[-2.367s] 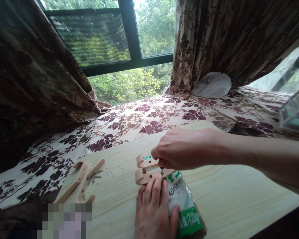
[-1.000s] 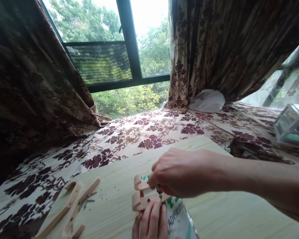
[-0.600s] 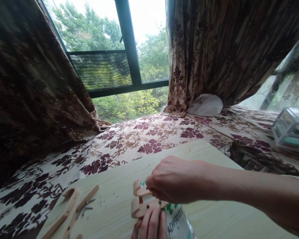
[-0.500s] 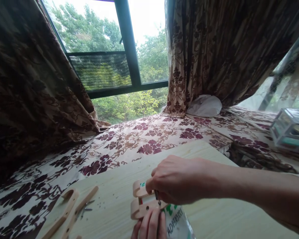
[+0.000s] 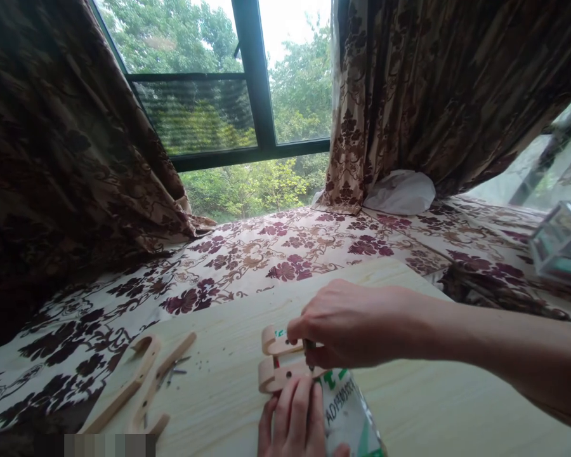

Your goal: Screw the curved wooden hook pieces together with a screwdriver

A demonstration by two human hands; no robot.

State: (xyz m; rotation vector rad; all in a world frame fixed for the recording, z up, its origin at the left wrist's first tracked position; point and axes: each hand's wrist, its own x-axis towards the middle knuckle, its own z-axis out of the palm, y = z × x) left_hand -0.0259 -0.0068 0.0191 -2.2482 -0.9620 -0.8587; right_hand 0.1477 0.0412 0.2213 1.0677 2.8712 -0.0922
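Two pale wooden hooks with curled ends, the nearer hook [image 5: 272, 376] and the farther hook [image 5: 269, 341], lie side by side on a white package [image 5: 345, 406] with green and black print. My left hand [image 5: 292, 419] rests over the near hook and the package edge, fingers stretched out flat. Over the hooks, my right hand [image 5: 345, 324] is closed in a pinch on a small metal tool [image 5: 309, 346], its tip down by the near hook. The hand covers most of the tool, so its exact kind is unclear. Dark holes show in the hooks.
More curved wooden pieces [image 5: 143, 374] lie on the left of the pale wooden board [image 5: 233, 387], with several loose screws [image 5: 175, 373] beside them. Floral cloth [image 5: 247, 260] spreads behind. A clear box [image 5: 564, 244] stands at right, a white bag [image 5: 402, 192] by the curtain.
The whole view has shifted, so the board and hands appear slightly higher and to the right. My right hand still pinches the tool at the near hook; my left hand stays over it.
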